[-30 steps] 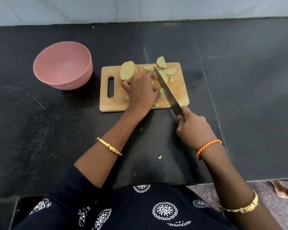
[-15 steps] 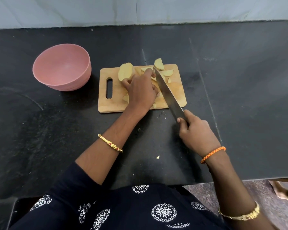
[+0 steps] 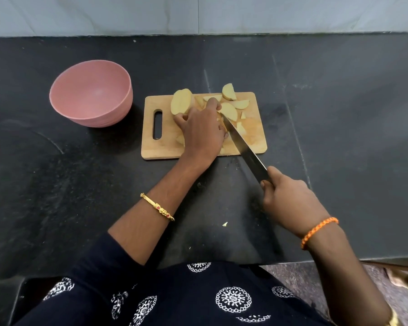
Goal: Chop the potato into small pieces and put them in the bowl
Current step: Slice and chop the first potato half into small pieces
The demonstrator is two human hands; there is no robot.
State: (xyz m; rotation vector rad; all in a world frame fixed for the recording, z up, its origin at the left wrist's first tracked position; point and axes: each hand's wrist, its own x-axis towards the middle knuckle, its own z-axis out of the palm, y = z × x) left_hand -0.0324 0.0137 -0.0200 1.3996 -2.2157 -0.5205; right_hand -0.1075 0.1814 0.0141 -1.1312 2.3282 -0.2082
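Pale, wet-looking potato pieces (image 3: 229, 111) sit on the cutting board (image 3: 254, 140), bowl (image 3: 90, 92) at its 9 o'clock. Your left hand (image 3: 201, 132) is curled over one piece, your right hand (image 3: 290, 201) clenches the knife (image 3: 244, 149). Probably firm but slippery, so pin the flat side down.

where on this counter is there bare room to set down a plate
Bare counter lies right of the cutting board, and more behind the pink bowl toward the wall. The board is crowded: potato pieces, left hand, and the knife held by the right hand.
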